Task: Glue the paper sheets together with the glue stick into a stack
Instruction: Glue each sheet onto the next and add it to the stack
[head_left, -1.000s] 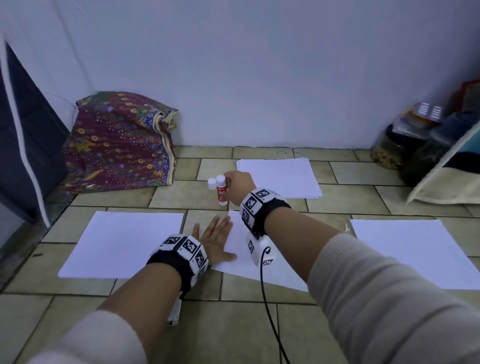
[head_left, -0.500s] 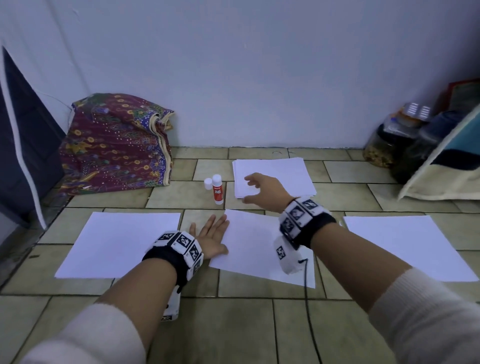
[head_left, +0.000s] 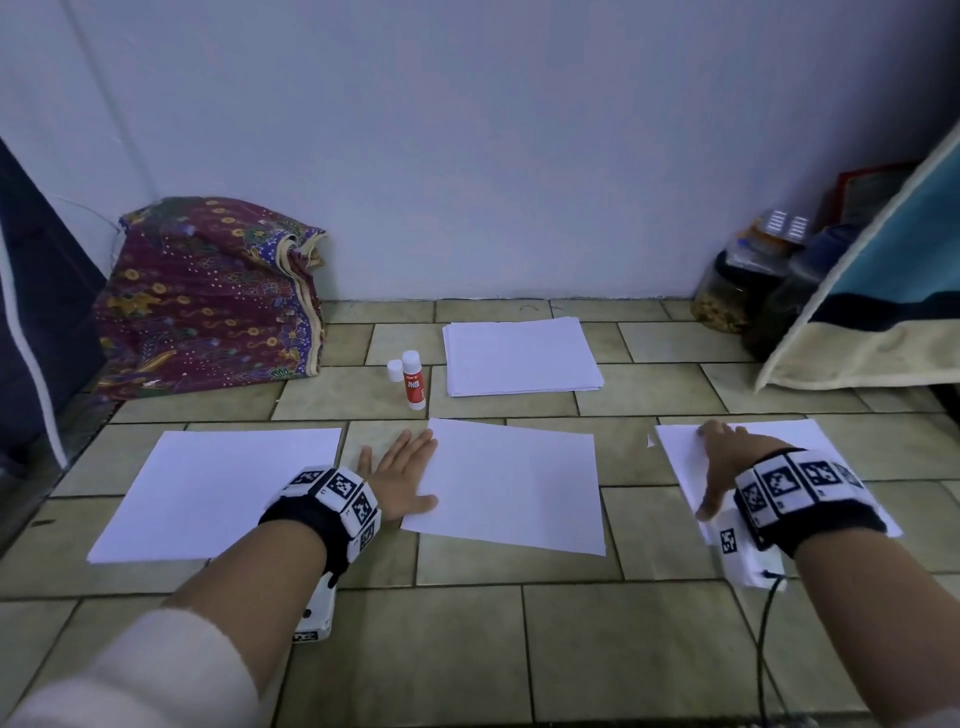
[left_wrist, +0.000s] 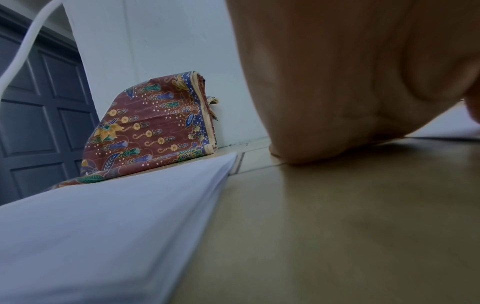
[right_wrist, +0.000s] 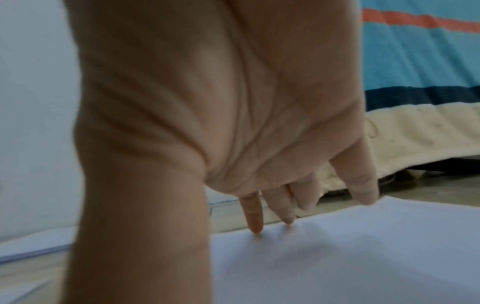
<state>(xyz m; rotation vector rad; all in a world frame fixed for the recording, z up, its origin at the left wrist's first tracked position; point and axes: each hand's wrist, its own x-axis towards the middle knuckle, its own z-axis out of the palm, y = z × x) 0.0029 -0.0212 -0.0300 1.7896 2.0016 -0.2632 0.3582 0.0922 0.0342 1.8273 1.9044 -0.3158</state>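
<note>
Pressing flat: left hand (head_left: 402, 480) on middle sheet (head_left: 511, 486) edge, right hand (head_left: 727, 467) fingertips on right sheet (head_left: 826, 441).

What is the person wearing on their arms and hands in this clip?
Both hands, left hand and right hand, are bare. Each wrist carries a black band ringed with white blocks bearing black square-pattern markers, plus a white camera box underneath. A black cable trails from the right one. Cream sleeves are pushed up.

Three sheets lie in a row on the floor (head_left: 467, 649): left sheet (head_left: 218, 493), middle sheet (head_left: 514, 483), right sheet (head_left: 831, 441). Behind the middle one sits a paper stack (head_left: 519, 358), the glue stick (head_left: 413, 382) upright just left of it, its cap (head_left: 395, 370) alongside.
</note>
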